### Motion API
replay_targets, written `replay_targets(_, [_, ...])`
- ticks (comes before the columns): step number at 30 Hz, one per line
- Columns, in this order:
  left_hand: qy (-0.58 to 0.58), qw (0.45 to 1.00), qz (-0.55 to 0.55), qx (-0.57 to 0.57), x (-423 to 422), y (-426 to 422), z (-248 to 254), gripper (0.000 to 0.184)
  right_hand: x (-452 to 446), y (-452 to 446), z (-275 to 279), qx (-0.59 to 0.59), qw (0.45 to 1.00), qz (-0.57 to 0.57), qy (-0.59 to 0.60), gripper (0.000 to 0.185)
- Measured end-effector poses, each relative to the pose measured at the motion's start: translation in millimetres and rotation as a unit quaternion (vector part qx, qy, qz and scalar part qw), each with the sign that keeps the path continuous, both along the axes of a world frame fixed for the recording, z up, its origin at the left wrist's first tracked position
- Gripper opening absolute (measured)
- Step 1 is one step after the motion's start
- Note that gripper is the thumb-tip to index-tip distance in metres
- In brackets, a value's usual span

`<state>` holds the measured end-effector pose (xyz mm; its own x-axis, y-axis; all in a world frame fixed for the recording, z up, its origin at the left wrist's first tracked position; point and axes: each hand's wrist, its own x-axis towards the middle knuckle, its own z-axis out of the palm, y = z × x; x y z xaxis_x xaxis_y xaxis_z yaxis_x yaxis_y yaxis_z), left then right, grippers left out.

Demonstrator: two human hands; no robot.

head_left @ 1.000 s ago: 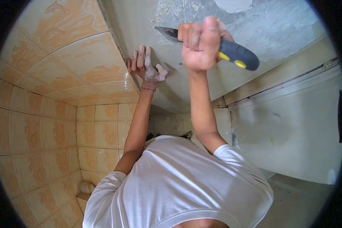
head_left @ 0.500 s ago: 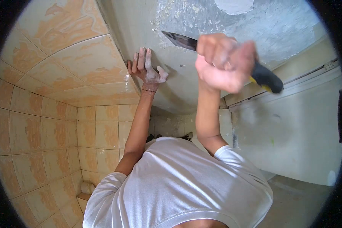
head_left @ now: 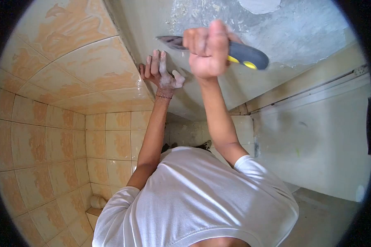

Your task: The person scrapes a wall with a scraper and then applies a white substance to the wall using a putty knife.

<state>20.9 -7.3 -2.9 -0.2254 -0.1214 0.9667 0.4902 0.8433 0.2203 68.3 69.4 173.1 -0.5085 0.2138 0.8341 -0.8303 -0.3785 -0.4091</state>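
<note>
- Two bare hands of ours are raised against a grey plastered wall [head_left: 231,88], and only one of them holds a tool.
- Our right hand [head_left: 208,51] is closed in a fist around the handle of a putty knife [head_left: 248,57], its thumb lying over the top of the grip; the hand looks slightly blurred.
- We see the handle, dark grey with yellow inserts, sticking out on the right side of the fist, while the dark, tapering blade [head_left: 172,42] points left, towards our other hand.
- The blade is in front of the wall, just below a rough, flaking patch [head_left: 193,17]; we cannot tell whether its edge touches the surface.
- Our left hand [head_left: 163,76] is open and empty of tools, its fingers spread on the plaster beside the edge of the patterned tiles [head_left: 86,66]; pale dust coats the fingers and thumb.
- We have a thin dark bracelet [head_left: 164,97] on the left wrist.
- Higher up, we see a smooth white patch [head_left: 259,4] on the wall.
- Below our arms spreads our white T-shirt [head_left: 202,189], with a short pipe stub [head_left: 97,202] low on the left and a pale panel [head_left: 317,144] on the right.
</note>
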Motion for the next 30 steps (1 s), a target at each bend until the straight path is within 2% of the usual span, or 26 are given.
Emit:
replay_targets(1, [0.01,1.0,-0.006,-0.004,-1.1,-0.9,0.1,0.055,-8.8,-0.3,-4.8,-0.019,0.999,0.006,-0.025,0.032])
replay_targets(2, [0.021,1.0,-0.01,-0.007,-3.8,-1.4,1.4,0.053,-18.0,11.8,-25.9,0.005,0.997,0.071,0.02,0.033])
replay_targets(3, [0.026,1.0,-0.008,-0.005,-6.3,-0.6,4.6,0.053,-7.0,16.7,-16.3,0.007,0.997,0.073,0.024,0.033])
replay_targets(5, [0.015,1.0,0.0,-0.004,-1.3,0.0,6.5,0.053,34.1,16.5,12.4,-0.004,0.991,0.061,0.122,0.034])
replay_targets(7, [0.015,1.0,0.001,-0.004,-3.5,-0.9,5.4,0.054,29.6,12.5,14.4,0.004,0.993,0.024,0.119,0.034])
replay_targets(9, [0.017,1.0,-0.007,-0.006,0.4,-1.1,3.2,0.054,1.9,7.3,2.5,-0.024,0.999,-0.02,0.03,0.035])
replay_targets(11, [0.009,1.0,-0.008,-0.011,-0.6,-1.5,5.5,0.056,3.6,26.3,7.0,-0.017,0.999,-0.001,0.041,0.035])
replay_targets(13, [0.013,1.0,-0.008,-0.008,-0.3,-0.7,6.2,0.057,23.5,35.2,14.1,0.014,0.987,0.088,0.136,0.041])
replay_targets(15, [0.016,1.0,-0.006,-0.005,-3.0,-0.1,6.8,0.057,24.6,31.8,7.6,0.004,0.99,0.064,0.127,0.034])
replay_targets(17, [0.017,1.0,-0.011,-0.006,-2.5,-0.8,4.2,0.057,2.0,16.8,-7.3,0.045,0.998,-0.042,0.013,0.034])
replay_targets(20, [0.008,1.0,-0.01,-0.006,-1.2,-0.8,4.2,0.057,-1.3,6.6,-14.7,0.009,1.0,-0.004,-0.029,0.035])
replay_targets(21, [0.015,1.0,-0.006,-0.005,-5.5,-0.6,7.0,0.057,0.8,9.4,-9.1,0.011,1.0,-0.001,-0.021,0.035])
replay_targets(23, [0.017,1.0,0.002,-0.011,-1.7,-0.7,5.5,0.056,26.3,20.2,1.4,0.009,0.985,0.111,0.133,0.034])
replay_targets(24, [0.01,1.0,0.005,-0.011,-0.7,-0.5,5.3,0.055,35.6,23.5,8.8,0.021,0.991,0.059,0.119,0.034])
replay_targets(25, [0.007,1.0,0.006,-0.012,-1.2,-1.1,5.6,0.055,30.1,19.5,3.9,0.02,0.991,0.06,0.116,0.034])
replay_targets(27, [0.009,1.0,0.004,-0.006,-1.2,0.3,5.3,0.055,8.3,11.8,-8.6,-0.003,0.996,-0.085,-0.036,0.034])
replay_targets(28, [0.006,1.0,-0.001,-0.008,0.7,1.0,3.9,0.055,0.1,15.5,-7.9,-0.069,0.997,-0.009,0.011,0.035])
replay_targets(30, [0.016,1.0,-0.012,-0.006,-1.9,-0.4,4.9,0.056,8.5,29.6,-2.2,-0.024,0.998,0.013,0.053,0.035])
